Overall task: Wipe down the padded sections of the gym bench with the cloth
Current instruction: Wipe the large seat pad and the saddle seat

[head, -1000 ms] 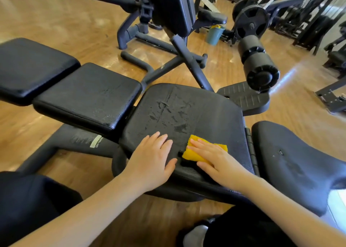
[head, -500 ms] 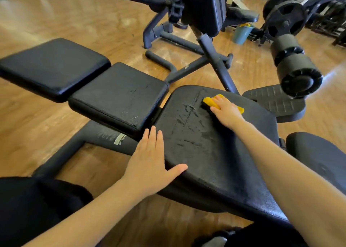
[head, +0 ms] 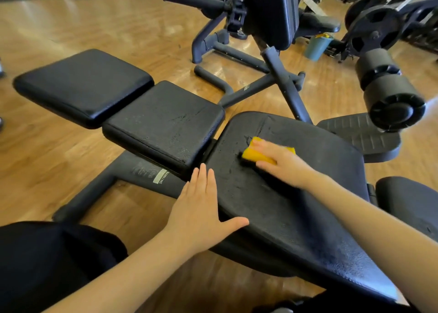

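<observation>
A black gym bench has three pads in a row: a far left pad [head: 83,87], a middle pad [head: 163,123] and a large seat pad [head: 320,194] nearest me. A yellow cloth [head: 251,154] lies on the seat pad's upper left part. My right hand [head: 282,163] presses flat on the cloth with straight fingers. My left hand [head: 201,208] rests open on the seat pad's left edge, thumb spread along the rim. Damp streaks show on the seat pad around the cloth.
Another black pad [head: 407,203] sits at the right edge. A foam roller [head: 388,92] and a footplate [head: 360,135] stand behind the seat. A machine frame [head: 272,59] rises beyond, with a teal bucket [head: 316,47] on the wooden floor [head: 71,28].
My right hand first pushed the cloth from the near part of the seat pad to its far edge, then drew it back a little toward the left. My left hand slid to the pad's left edge.
</observation>
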{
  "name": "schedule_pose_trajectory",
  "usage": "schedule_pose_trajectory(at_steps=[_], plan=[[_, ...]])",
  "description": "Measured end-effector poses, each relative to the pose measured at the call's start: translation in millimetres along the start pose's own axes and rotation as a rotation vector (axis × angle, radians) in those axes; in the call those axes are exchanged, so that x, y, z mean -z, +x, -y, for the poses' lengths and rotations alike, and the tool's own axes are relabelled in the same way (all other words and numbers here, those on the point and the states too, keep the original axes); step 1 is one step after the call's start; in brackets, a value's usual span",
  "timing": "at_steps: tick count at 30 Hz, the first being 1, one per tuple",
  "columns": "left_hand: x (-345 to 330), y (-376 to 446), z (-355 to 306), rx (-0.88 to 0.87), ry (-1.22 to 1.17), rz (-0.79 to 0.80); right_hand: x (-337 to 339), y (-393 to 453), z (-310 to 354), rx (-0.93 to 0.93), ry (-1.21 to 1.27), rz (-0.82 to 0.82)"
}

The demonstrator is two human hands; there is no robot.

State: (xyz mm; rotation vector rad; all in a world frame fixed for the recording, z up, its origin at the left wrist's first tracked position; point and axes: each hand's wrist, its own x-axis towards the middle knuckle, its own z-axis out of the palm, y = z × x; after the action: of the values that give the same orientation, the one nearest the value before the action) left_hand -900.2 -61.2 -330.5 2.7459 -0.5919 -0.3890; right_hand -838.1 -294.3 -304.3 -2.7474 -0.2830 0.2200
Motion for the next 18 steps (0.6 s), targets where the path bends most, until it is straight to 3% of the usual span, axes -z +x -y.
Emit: schedule_pose_trajectory(at_steps=[6, 8, 14, 18], plan=[[-0.2, 0.5, 1.8, -0.067, 0.015, 0.043, 3.6, 63.7, -13.0, -0.288, -0.139, -0.169], [0.7, 1.7, 6.0, -0.055, 0.014, 0.033, -2.8, 55.6, 8.0, -0.227, -0.077, -0.169], [5.8, -0.5, 22.7, 0.022, 0.035, 0.025, -33.0, -22.7, 62.3, 0.242, 0.012, 0.056], [10.4, -0.5, 28.5, 0.027, 0.019, -0.004, -19.9, -11.1, 70.2, 0.267, 0.013, 0.155]])
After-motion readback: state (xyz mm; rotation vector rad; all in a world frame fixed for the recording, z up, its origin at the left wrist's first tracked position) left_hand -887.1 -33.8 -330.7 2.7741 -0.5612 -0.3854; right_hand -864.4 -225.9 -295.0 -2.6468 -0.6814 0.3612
